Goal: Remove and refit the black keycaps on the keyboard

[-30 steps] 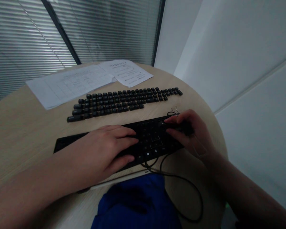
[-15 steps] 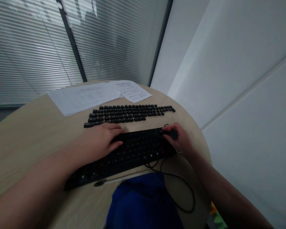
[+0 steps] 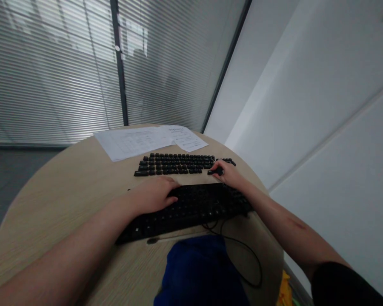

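A black keyboard base (image 3: 191, 208) with its keycaps taken off lies on the round wooden table (image 3: 60, 199). Beyond it the loose black keycaps (image 3: 175, 163) are laid out in rows. My left hand (image 3: 153, 193) rests flat on the left part of the base, fingers stretched out. My right hand (image 3: 228, 173) is past the base's far right corner, at the right end of the keycap rows, and pinches a long black keycap (image 3: 214, 172).
Two printed paper sheets (image 3: 137, 140) lie at the far side of the table. The keyboard's black cable (image 3: 242, 255) loops off the near edge. A blue garment (image 3: 198, 272) covers my lap. Window blinds stand behind, a white wall to the right.
The view has tilted up and back. My right hand has gone from the base's right end forward to the keycap rows, carrying a keycap. My left hand has stayed on the base.
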Motion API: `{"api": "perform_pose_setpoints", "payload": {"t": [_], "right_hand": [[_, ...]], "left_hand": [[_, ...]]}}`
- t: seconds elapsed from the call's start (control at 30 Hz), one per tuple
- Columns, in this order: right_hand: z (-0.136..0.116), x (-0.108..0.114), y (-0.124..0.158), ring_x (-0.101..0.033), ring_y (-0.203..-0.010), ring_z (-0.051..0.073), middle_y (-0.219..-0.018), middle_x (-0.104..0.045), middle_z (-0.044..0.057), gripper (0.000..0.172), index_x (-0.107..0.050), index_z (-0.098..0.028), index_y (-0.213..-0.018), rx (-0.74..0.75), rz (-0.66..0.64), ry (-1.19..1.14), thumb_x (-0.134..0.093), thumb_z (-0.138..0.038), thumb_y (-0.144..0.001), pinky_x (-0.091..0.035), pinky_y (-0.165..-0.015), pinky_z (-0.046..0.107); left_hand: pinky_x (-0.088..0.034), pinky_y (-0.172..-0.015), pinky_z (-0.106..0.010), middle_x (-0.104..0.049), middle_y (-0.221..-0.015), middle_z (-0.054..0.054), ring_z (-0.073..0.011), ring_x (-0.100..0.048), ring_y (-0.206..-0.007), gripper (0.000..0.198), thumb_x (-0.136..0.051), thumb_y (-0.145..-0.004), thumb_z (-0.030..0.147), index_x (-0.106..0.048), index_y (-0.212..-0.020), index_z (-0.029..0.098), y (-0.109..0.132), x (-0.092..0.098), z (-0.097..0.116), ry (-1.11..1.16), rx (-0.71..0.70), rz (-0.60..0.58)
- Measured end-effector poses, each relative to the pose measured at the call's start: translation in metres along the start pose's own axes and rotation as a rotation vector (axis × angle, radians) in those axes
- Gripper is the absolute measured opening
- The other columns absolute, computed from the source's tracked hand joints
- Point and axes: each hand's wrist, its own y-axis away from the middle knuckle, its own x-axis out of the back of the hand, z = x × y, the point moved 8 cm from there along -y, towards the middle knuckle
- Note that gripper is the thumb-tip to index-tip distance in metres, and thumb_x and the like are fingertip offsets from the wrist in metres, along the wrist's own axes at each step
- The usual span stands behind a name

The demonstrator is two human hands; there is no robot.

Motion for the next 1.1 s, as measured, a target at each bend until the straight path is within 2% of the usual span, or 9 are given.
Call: {"api": "perform_pose_setpoints", "payload": {"t": [0.13, 0.27, 0.47, 0.67, 0.93, 1.1], "right_hand": [[0.008, -0.016, -0.007, -0.067, -0.078, 0.021, -0.093, -0.075, 0.005, 0.017, -0.062, -0.023, -0.094, 0.02, -0.043, -0.002, -0.072, -0.024, -0.081, -0.05, -0.072, 0.032], [0.012, -0.024, -0.003, -0.067, -0.08, 0.021, -0.093, -0.074, 0.004, 0.016, -0.062, -0.023, -0.096, 0.037, -0.076, 0.006, -0.071, -0.024, -0.082, -0.05, -0.074, 0.033], [0.011, -0.022, -0.002, -0.068, -0.086, 0.022, -0.097, -0.074, 0.006, 0.014, -0.063, -0.022, -0.095, 0.045, -0.087, 0.021, -0.071, -0.025, -0.084, -0.05, -0.077, 0.033], [0.008, -0.022, -0.007, -0.065, -0.08, 0.021, -0.09, -0.074, 0.004, 0.01, -0.064, -0.022, -0.09, 0.052, -0.098, 0.053, -0.072, -0.023, -0.084, -0.047, -0.075, 0.031], [0.014, -0.027, -0.015, -0.063, -0.083, 0.024, -0.088, -0.07, 0.004, 0.017, -0.06, -0.023, -0.087, 0.045, -0.056, 0.135, -0.074, -0.017, -0.079, -0.045, -0.076, 0.032], [0.015, -0.031, -0.013, -0.063, -0.087, 0.025, -0.091, -0.069, 0.005, 0.017, -0.059, -0.023, -0.088, 0.043, -0.021, 0.142, -0.071, -0.015, -0.081, -0.046, -0.08, 0.034]], "left_hand": [[-0.052, -0.099, -0.04, -0.074, -0.123, -0.014, -0.0296, -0.069, -0.112, 0.039, -0.062, -0.091, 0.032, -0.072, -0.126, 0.019, 0.002, 0.001, 0.0, -0.005, 0.003, -0.007], [-0.052, -0.099, -0.04, -0.074, -0.122, -0.013, -0.0295, -0.069, -0.11, 0.039, -0.062, -0.09, 0.032, -0.073, -0.126, 0.02, 0.002, 0.001, -0.001, 0.018, -0.013, 0.017], [-0.051, -0.1, -0.04, -0.075, -0.12, -0.013, -0.0289, -0.069, -0.111, 0.037, -0.063, -0.089, 0.032, -0.073, -0.123, 0.02, 0.0, -0.002, -0.004, 0.059, -0.032, 0.036], [-0.051, -0.101, -0.042, -0.074, -0.121, -0.014, -0.0299, -0.069, -0.111, 0.04, -0.063, -0.09, 0.032, -0.072, -0.126, 0.019, 0.002, -0.001, -0.002, 0.037, -0.011, 0.011], [-0.05, -0.104, -0.043, -0.073, -0.126, -0.014, -0.0312, -0.068, -0.117, 0.041, -0.062, -0.091, 0.034, -0.072, -0.128, 0.019, 0.001, -0.004, -0.005, 0.028, -0.014, 0.012], [-0.052, -0.099, -0.04, -0.074, -0.123, -0.013, -0.0287, -0.07, -0.111, 0.038, -0.062, -0.091, 0.032, -0.073, -0.125, 0.018, 0.002, 0.0, -0.001, 0.033, 0.014, -0.013]]}}
